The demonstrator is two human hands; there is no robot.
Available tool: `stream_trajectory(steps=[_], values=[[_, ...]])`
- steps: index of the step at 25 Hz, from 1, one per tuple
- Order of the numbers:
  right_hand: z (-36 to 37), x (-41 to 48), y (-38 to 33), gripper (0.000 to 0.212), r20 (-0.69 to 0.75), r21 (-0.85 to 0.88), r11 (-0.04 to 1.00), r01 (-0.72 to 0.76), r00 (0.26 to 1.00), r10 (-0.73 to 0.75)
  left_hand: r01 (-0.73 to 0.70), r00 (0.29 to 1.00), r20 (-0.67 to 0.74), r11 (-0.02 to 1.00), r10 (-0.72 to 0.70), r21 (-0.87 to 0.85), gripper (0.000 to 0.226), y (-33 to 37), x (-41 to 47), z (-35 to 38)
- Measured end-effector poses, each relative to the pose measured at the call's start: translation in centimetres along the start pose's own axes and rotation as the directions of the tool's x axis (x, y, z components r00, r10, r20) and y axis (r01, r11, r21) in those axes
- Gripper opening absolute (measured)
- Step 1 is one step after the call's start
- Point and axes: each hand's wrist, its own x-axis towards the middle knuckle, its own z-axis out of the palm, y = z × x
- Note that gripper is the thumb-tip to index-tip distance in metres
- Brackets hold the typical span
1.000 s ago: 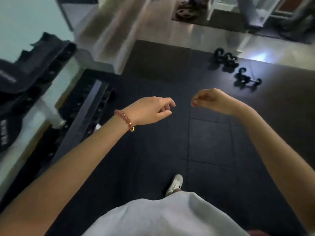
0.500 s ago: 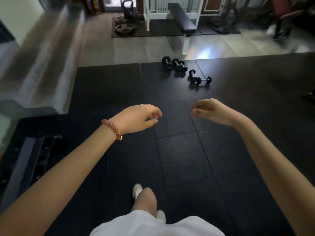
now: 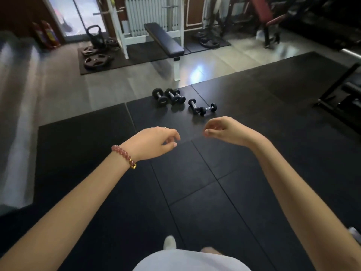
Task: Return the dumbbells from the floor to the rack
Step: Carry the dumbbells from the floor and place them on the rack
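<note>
Several black dumbbells lie on the dark rubber floor mat ahead of me. A cluster of larger dumbbells (image 3: 169, 95) sits at the mat's far edge, and two smaller dumbbells (image 3: 202, 108) with chrome handles lie just to its right. My left hand (image 3: 154, 142), with a pink bead bracelet at the wrist, hangs in the air with loosely curled fingers and holds nothing. My right hand (image 3: 224, 131) hovers beside it, fingers relaxed and empty, just short of the small dumbbells in the picture. The rack is out of view.
A weight bench (image 3: 165, 41) on a white frame stands beyond the dumbbells. Weight plates (image 3: 96, 59) and a kettlebell (image 3: 95, 36) rest on a mat at the back left. Dark equipment frames (image 3: 340, 92) stand at the right. A grey step runs along the left.
My view has swung away from the rack on the left toward the room, and the dumbbells now sit nearer the centre. Both hands stay raised and empty.
</note>
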Motion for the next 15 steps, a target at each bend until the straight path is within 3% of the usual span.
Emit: stream_trajectory(steps=[9,15], values=[[-9.3,16.2,15.0,0.012,-0.061,0.11,0.981,-0.161,0.984,0.169,-0.111,0.99,0.086,0.994,0.113,-0.021,0.024,-5.6,26.5,-3.0],[-18.0,29.2,24.8,0.011,-0.046,0.167,0.967,-0.194,0.978,0.204,-0.09,0.992,0.082,0.996,0.092,-0.031,0.024,-7.6,45.7,-5.9]])
